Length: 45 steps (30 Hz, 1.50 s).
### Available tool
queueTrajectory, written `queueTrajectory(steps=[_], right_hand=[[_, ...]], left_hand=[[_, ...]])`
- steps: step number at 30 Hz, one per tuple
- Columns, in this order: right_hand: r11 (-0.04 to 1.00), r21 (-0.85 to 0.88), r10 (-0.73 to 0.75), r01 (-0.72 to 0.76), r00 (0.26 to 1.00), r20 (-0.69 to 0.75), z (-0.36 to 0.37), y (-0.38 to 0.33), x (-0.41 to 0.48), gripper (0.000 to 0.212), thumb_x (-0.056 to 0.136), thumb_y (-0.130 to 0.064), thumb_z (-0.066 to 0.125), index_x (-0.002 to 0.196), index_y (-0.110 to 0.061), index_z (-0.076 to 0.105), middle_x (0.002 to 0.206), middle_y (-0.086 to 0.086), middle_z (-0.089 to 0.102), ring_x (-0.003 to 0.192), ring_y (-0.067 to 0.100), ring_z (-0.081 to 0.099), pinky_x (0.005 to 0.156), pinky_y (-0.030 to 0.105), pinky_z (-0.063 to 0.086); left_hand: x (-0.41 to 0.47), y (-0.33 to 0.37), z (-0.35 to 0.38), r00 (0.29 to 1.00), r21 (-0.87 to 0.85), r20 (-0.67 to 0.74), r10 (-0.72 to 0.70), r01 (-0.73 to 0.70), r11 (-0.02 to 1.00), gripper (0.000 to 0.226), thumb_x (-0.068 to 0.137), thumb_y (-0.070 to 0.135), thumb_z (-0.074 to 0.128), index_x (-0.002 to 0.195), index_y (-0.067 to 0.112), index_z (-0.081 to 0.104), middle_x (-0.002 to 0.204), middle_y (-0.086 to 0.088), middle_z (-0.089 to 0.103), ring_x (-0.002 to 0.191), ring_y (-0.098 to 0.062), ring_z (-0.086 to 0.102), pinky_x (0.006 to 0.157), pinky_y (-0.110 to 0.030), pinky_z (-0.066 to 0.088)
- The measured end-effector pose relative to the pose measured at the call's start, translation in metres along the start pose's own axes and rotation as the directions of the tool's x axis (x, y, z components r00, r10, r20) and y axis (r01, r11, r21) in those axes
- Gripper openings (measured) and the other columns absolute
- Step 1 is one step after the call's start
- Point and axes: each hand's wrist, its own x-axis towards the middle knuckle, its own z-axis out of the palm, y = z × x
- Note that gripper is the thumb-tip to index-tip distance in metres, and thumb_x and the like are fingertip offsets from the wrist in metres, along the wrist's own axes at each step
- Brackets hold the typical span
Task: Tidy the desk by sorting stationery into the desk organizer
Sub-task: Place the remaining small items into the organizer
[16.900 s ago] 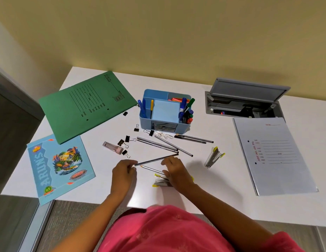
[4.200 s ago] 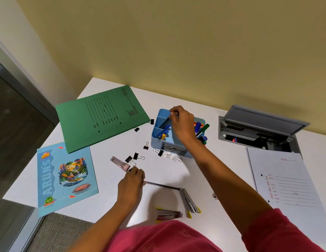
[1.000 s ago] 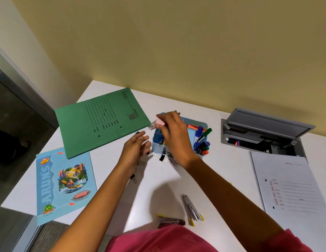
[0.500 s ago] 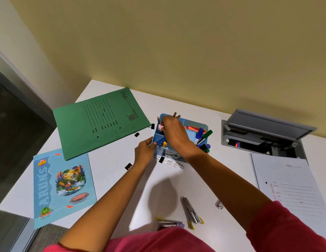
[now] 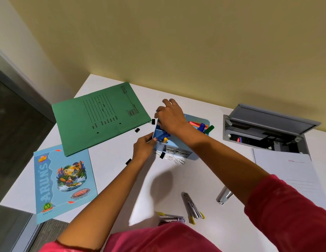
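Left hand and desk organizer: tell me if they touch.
Touching. Head view: fingertips of the left hand meet the desk organizer at its left wall.

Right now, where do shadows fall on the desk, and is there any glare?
Head view: soft light, a diffuse arm shadow on the white desk in front of the blue organizer; head view: no glare, only a faint shadow on the wall behind the grey hatch lid.

A single camera worn on the person's head looks forward and steeply down, close over the white counter [image 5: 107,170], with the yellow wall [image 5: 176,42] beyond.
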Motion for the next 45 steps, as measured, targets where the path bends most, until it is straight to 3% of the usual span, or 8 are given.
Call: queueTrajectory(steps=[3, 6, 14, 23, 30, 34, 37, 45], right_hand=[[0.999, -0.011, 0.048, -0.048, 0.999, 0.011, -0.006, 0.001, -0.004, 0.021, 0.087, -0.009, 0.056, 0.105, -0.009, 0.067, 0.106, 0.005, 0.066, 0.111, 0.028, 0.048, 0.076, 0.031, 0.033], [0.986, 0.028, 0.163, -0.164, 0.986, 0.022, -0.006, 0.007, -0.011, 0.022, 0.085, 0.001, 0.052, 0.103, -0.002, 0.064, 0.105, 0.012, 0.064, 0.103, 0.031, 0.054, 0.077, 0.033, 0.038], [0.966, 0.193, 0.203, -0.171, 0.965, -0.163, 0.011, 0.012, -0.023, 0.026, 0.095, -0.023, 0.048, 0.103, -0.007, 0.066, 0.102, 0.011, 0.065, 0.093, 0.031, 0.058, 0.077, 0.037, 0.039], [0.788, 0.604, 0.462, -0.117, 0.762, -0.454, -0.003, 0.024, -0.077, 0.017, 0.094, -0.008, 0.051, 0.095, -0.002, 0.067, 0.096, 0.012, 0.065, 0.092, 0.025, 0.057, 0.081, 0.026, 0.038], [0.525, 0.809, 0.748, -0.262, 0.595, -0.293, 0.021, 0.011, -0.161, 0.012, 0.095, -0.01, 0.053, 0.101, -0.008, 0.064, 0.101, 0.005, 0.062, 0.094, 0.017, 0.055, 0.076, 0.025, 0.046], [0.376, 0.835, 0.873, -0.402, 0.456, -0.173, 0.063, -0.003, -0.208, 0.013, 0.092, -0.006, 0.057, 0.101, -0.007, 0.066, 0.099, 0.009, 0.065, 0.09, 0.022, 0.061, 0.079, 0.035, 0.053], [0.257, 0.829, 0.923, -0.497, 0.381, -0.057, 0.09, -0.011, -0.242, 0.015, 0.09, -0.001, 0.055, 0.1, -0.005, 0.065, 0.094, 0.007, 0.062, 0.087, 0.025, 0.06, 0.076, 0.036, 0.051], [-0.061, 0.647, 0.953, -0.76, 0.148, 0.264, 0.141, -0.01, -0.283, 0.04, 0.079, -0.007, 0.071, 0.109, 0.011, 0.053, 0.102, 0.034, 0.052, 0.085, 0.049, 0.054, 0.075, 0.048, 0.047]], left_hand=[[0.001, -0.002, 0.0, 1.0, 0.001, 0.005, -0.002, 0.002, 1.0, 0.03, 0.095, 0.023, 0.05, 0.122, 0.026, 0.063, 0.11, -0.005, 0.069, 0.1, -0.025, 0.062, 0.091, -0.038, 0.05], [0.001, -0.005, 0.001, 1.0, -0.03, 0.006, -0.009, 0.009, 1.0, 0.031, 0.095, 0.023, 0.05, 0.124, 0.025, 0.061, 0.114, -0.002, 0.069, 0.103, -0.026, 0.062, 0.093, -0.037, 0.049], [0.004, -0.009, 0.002, 1.0, -0.049, 0.005, -0.021, 0.021, 0.999, 0.031, 0.094, 0.025, 0.052, 0.124, 0.024, 0.062, 0.116, -0.003, 0.068, 0.107, -0.025, 0.062, 0.097, -0.042, 0.048], [0.004, -0.013, 0.002, 1.0, -0.08, 0.019, -0.014, 0.016, 0.997, 0.033, 0.095, 0.024, 0.052, 0.127, 0.021, 0.059, 0.117, -0.006, 0.067, 0.11, -0.026, 0.06, 0.097, -0.043, 0.048], [0.009, -0.017, 0.002, 0.999, -0.06, 0.033, -0.036, 0.038, 0.997, 0.032, 0.096, 0.025, 0.05, 0.124, 0.017, 0.062, 0.104, -0.009, 0.068, 0.099, -0.028, 0.06, 0.093, -0.04, 0.049], [0.006, -0.015, 0.003, 0.997, -0.04, 0.03, -0.074, 0.075, 0.996, 0.026, 0.095, 0.02, 0.048, 0.086, 0.008, 0.069, 0.071, -0.009, 0.056, 0.074, -0.024, 0.048, 0.067, -0.031, 0.034], [0.007, -0.019, 0.002, 0.994, -0.047, 0.037, -0.101, 0.103, 0.994, 0.037, 0.093, 0.019, 0.048, 0.056, 0.017, 0.047, 0.058, -0.005, 0.045, 0.063, -0.023, 0.039, 0.06, -0.03, 0.028], [0.013, -0.032, -0.006, 0.99, -0.028, 0.077, -0.12, 0.123, 0.992, 0.038, 0.09, 0.025, 0.053, 0.054, 0.017, 0.049, 0.058, -0.007, 0.05, 0.061, -0.023, 0.045, 0.065, -0.033, 0.037]])
